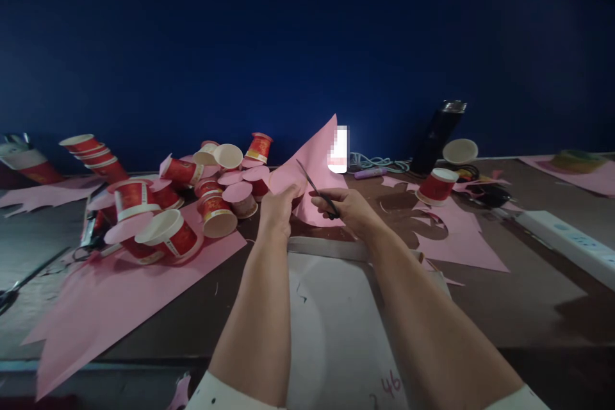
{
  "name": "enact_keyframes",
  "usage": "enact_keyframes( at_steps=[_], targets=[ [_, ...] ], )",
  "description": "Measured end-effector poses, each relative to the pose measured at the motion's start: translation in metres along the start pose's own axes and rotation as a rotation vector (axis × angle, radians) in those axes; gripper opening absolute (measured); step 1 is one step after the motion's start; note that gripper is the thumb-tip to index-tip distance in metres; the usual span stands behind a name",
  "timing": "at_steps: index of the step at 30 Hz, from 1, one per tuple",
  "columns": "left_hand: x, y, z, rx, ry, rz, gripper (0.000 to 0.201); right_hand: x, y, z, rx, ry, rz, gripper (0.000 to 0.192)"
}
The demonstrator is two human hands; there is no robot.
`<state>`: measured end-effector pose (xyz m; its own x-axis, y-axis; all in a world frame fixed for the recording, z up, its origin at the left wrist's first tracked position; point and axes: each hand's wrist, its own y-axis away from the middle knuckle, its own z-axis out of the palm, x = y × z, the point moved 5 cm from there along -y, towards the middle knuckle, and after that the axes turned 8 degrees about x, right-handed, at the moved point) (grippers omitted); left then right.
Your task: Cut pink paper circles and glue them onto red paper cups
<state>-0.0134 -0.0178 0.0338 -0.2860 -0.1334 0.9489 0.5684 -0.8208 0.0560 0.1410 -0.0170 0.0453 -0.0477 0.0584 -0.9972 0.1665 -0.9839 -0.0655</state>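
Pink paper (323,160) in the left grip (279,208), scissors (310,179) in the right grip (353,208), both forearms (263,298) outstretched, converging.

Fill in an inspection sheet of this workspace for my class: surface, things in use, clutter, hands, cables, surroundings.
Surface: dark brown tabletop; a white box-like piece with red handwriting lies between the forearms.
Things in use: raised pink sheet; scissors in front of it, whether cutting cannot be told.
Clutter: red paper cups at left, several bearing pink discs; cut-out pink scrap at right.
Hands: left hand grips the pink sheet; right hand holds the scissors.
Cables: pale cable bunched at the back; white power strip at right.
Surroundings: dark blue backdrop.
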Motion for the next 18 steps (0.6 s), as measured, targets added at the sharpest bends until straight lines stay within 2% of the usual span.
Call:
enact_keyframes(
  at_steps=[6, 18],
  targets=[
    [-0.0005, -0.001, 0.0018, -0.064, 0.028, 0.023, 0.047, -0.0053, 0.0038, 0.0028, -0.004, -0.023, -0.016, 0.044],
    [0.0035, 0.002, 0.0014, -0.02, 0.041, 0.018, 0.045, -0.0091, 0.0065, 0.0015, 0.016, 0.044, -0.024, 0.05]
  ],
)
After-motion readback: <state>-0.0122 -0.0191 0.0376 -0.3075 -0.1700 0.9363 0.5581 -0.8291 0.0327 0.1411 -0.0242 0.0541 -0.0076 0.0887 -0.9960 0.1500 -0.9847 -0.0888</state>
